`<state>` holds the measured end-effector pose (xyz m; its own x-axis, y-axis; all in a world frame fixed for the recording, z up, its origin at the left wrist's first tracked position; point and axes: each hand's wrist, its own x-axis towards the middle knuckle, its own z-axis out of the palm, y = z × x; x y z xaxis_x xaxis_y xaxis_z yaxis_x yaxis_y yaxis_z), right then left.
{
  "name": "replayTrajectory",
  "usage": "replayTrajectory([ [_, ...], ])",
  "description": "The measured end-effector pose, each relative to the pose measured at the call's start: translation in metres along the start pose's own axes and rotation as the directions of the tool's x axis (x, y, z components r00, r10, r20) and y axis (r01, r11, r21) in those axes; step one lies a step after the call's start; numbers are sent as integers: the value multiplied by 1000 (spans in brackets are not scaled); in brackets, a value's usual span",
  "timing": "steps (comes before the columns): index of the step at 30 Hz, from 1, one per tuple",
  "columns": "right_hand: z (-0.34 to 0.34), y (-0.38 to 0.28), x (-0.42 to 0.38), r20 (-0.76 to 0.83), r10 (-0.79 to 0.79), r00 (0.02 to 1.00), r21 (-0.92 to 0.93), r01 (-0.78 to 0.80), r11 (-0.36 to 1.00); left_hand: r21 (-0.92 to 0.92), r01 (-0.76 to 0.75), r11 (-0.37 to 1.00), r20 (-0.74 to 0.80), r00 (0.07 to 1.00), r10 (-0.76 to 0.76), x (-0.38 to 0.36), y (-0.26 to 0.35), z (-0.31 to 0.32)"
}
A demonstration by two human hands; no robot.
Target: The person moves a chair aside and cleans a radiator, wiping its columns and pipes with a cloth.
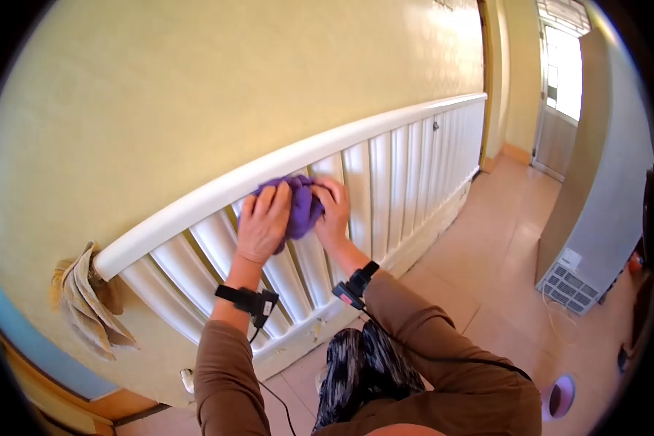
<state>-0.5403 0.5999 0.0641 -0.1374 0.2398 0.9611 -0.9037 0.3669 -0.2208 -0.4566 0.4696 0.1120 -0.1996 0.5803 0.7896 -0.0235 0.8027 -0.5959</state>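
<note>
A bunched purple cloth is pressed against the slats of a white radiator, just below its top rail. My left hand grips the cloth from the left, fingers bent over it. On the cloth's right side my right hand closes its fingers on the same cloth. Both wrists wear black straps with small devices and cables. The part of the radiator behind the cloth is hidden.
A grey-beige rag hangs at the radiator's left end. To the right stands a tall grey cabinet-like appliance with a vent grille. A pinkish cylinder sits on the tiled floor. A door is at the back.
</note>
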Motion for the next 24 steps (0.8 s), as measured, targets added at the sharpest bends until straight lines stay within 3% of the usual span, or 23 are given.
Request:
replayTrajectory([
  [7, -21, 20, -79, 147, 85, 986, -92, -72, 993, -106, -30, 994, 242, 969, 55, -48, 38, -1],
  [15, -33, 32, -184, 208, 306, 929, -137, -282, 950, -248, -19, 969, 385, 916, 116, -125, 94, 13],
  [21, -55, 36, -261, 361, 535, 764, -245, -476, 845, -374, -2, 927, 489, 849, 200, -191, 140, 28],
  [24, -66, 39, -288, 459, 569, 683, -338, -458, 822, -415, 11, 910, 546, 803, 239, -220, 159, 29],
])
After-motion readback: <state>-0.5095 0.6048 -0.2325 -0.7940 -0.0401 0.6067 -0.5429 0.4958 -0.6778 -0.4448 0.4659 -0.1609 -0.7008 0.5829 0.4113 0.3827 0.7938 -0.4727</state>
